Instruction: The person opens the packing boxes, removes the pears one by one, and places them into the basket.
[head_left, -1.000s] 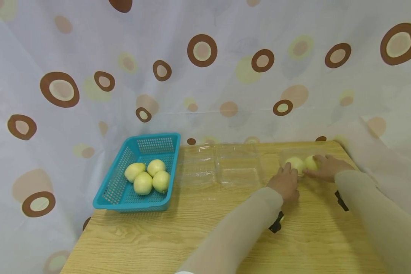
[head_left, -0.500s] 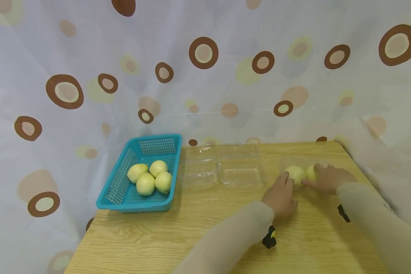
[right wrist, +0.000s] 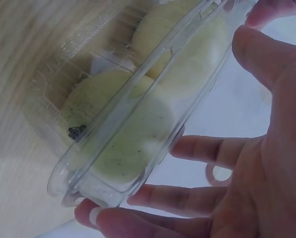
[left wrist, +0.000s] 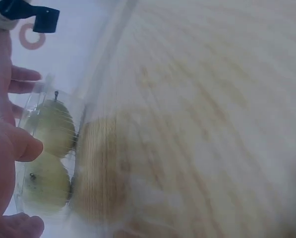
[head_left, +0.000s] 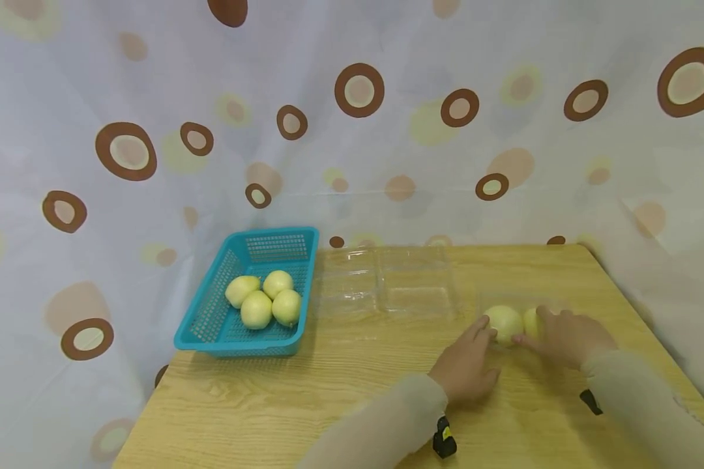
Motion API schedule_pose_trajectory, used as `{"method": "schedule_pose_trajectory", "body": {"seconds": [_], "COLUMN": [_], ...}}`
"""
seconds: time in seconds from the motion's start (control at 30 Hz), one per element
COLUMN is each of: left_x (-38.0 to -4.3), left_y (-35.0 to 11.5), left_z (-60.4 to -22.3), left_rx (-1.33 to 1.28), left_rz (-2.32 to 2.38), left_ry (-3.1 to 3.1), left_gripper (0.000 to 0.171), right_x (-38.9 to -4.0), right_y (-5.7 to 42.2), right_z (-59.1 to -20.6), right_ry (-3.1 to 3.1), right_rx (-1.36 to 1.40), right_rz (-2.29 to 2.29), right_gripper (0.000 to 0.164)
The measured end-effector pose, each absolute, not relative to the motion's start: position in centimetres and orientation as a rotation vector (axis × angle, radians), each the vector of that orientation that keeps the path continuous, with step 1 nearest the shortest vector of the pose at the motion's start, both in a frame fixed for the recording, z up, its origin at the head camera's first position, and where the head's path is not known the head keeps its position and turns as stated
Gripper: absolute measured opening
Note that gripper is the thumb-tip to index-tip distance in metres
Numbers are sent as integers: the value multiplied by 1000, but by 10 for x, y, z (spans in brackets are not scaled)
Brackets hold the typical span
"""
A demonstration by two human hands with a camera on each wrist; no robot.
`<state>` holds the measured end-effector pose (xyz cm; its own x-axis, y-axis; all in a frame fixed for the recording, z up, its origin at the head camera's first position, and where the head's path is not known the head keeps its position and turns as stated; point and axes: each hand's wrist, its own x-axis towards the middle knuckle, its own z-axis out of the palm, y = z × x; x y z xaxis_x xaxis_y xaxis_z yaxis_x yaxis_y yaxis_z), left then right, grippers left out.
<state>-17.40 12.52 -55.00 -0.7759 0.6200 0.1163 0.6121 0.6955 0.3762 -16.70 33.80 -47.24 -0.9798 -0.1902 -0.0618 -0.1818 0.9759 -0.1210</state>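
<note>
Two pale yellow-green pears sit side by side inside a clear plastic clamshell box, toward the right of the table. Its two rims meet along the edge in the right wrist view. My left hand holds the box from the left; in the left wrist view the thumb lies over its near side and fingers show behind. My right hand grips the other end, its fingers curled at the rim and corner. It partly covers the right pear in the head view.
A blue plastic basket with several pears stands at the left. Beside it lie clear plastic trays, two halves side by side; whether they are joined, I cannot tell. A patterned sheet hangs behind the wooden table.
Both hands and the box with its two pears have come nearer to me across the table. The left hand has also moved left. The basket and trays stay put while the view shifts slightly.
</note>
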Motion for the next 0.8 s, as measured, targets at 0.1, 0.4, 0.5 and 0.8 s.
{"method": "schedule_pose_trajectory", "body": {"seconds": [0.1,0.4,0.5,0.8], "left_x": [-165,-166,-167,-173], "left_y": [117,100,93,87], "left_z": [-551,-562,-564,-568], "left_rx": [1067,1105,1073,976], "left_rz": [654,822,1007,1461], "left_ry": [2861,2814,2749,2584], "left_gripper": [65,61,55,38], "right_x": [-154,-138,-132,-120], "right_y": [332,315,311,310], "right_z": [-477,-483,-484,-482], "right_ry": [3084,3122,3136,3154], "right_rx": [-306,-314,-319,-206], "right_rz": [-139,-161,-180,-283], "right_gripper": [95,95,91,83]}}
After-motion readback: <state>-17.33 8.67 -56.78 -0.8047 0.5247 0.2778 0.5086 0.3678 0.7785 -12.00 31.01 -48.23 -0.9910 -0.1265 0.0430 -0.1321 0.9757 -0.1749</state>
